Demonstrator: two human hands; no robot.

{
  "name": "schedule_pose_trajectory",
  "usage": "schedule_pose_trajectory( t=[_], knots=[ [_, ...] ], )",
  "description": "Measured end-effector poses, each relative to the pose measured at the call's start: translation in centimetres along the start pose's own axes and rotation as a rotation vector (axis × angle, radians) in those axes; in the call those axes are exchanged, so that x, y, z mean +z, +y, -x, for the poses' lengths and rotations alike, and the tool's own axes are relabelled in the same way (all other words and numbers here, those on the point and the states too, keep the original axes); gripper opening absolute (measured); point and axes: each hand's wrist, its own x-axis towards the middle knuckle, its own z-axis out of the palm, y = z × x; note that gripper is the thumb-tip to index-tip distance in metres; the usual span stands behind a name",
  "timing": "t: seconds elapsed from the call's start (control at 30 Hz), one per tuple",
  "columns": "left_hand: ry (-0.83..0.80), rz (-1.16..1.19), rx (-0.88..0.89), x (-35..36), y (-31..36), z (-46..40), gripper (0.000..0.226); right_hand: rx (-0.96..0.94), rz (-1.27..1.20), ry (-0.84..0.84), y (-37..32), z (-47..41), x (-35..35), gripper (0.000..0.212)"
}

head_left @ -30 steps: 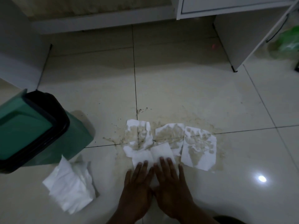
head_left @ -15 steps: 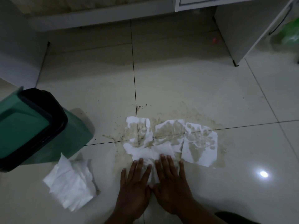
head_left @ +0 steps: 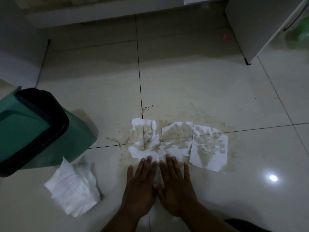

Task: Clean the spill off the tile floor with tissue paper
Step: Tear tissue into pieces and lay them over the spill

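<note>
Both hands, left hand (head_left: 139,186) and right hand (head_left: 175,185), press flat with fingers spread on a tissue (head_left: 168,153), the stained spill (head_left: 205,119) lying just beyond their fingertips.

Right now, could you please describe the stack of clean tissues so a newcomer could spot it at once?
Find the green bin with the black rim at the left. On the floor just in front of it lies the clean tissue stack. Unlike the stained sheets flat on the spill, it is pure white and rumpled.
</note>
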Motion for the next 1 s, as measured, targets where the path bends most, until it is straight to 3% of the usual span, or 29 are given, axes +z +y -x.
schedule_pose_trajectory(
  t=[0.53, 0.8, 1.0],
  knots=[
    [-0.018, -0.062, -0.007, 0.1, -0.7, 0.6, 0.068, 0.041, 0.030, 0.032, 0.6, -0.1, -0.2, 0.079],
    [-0.039, -0.061, -0.014, -0.3, -0.9, 0.7, 0.065, -0.027, 0.018, 0.042, 0.7, -0.1, 0.5, 0.079],
    [-0.048, -0.018, -0.025, -0.7, -0.3, 0.5, 0.082, -0.066, 0.070, 0.059, 0.3, 0.9, 1.1, 0.071]
  ],
)
